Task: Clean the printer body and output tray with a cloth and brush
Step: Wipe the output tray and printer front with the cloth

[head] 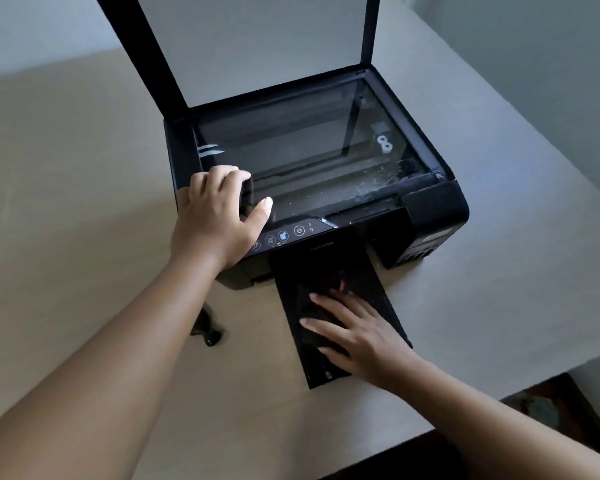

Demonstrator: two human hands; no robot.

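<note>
A black printer stands on the table with its scanner lid raised and the glass exposed. My left hand rests on the printer's front left corner, fingers bent over the edge of the glass and thumb spread above the control panel. The black output tray sticks out toward me. My right hand lies flat on it with straight fingers, pressing what looks like a dark cloth; the cloth is hard to tell from the tray.
A small black object, possibly the brush, lies on the table left of the tray, partly hidden by my left forearm. The pale table ends at its edge at the lower right, with dark floor beyond. Dust streaks mark the glass's front right.
</note>
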